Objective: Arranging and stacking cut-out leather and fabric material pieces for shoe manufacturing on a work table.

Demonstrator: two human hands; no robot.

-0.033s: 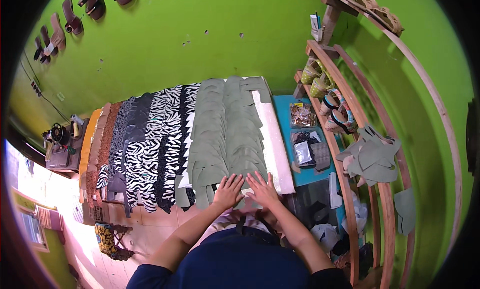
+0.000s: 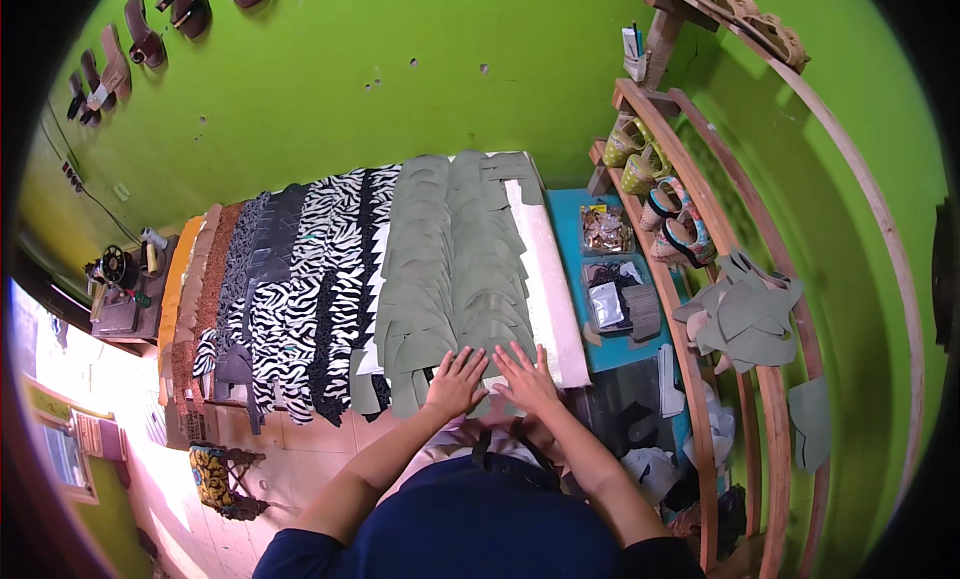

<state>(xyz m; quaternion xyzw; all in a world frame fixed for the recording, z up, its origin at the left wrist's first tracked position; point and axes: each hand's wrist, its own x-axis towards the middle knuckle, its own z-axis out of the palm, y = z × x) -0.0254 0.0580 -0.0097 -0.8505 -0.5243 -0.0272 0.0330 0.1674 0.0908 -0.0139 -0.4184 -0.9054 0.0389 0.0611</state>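
Both of my hands lie flat at the near end of two overlapping rows of grey-green cut pieces [image 2: 425,269], which look like leather or fabric. My left hand [image 2: 458,381] rests with fingers stretched out on the near pieces. Close beside it, my right hand [image 2: 524,378] presses down with its fingers spread. Neither hand grips anything. To the left of the green rows run overlapping zebra-print pieces [image 2: 308,304], then dark grey pieces [image 2: 270,249], brown pieces [image 2: 216,269] and orange-yellow pieces [image 2: 178,279]. My palms hide part of the nearest green pieces.
Right of the table's white edge [image 2: 556,309], a turquoise surface [image 2: 605,355] carries a box of small items [image 2: 606,229]. A wooden rack [image 2: 690,179] with sandals [image 2: 680,224] and draped green scraps [image 2: 745,314] stands at right. A sewing machine [image 2: 116,269] and patterned stool [image 2: 210,477] are at left.
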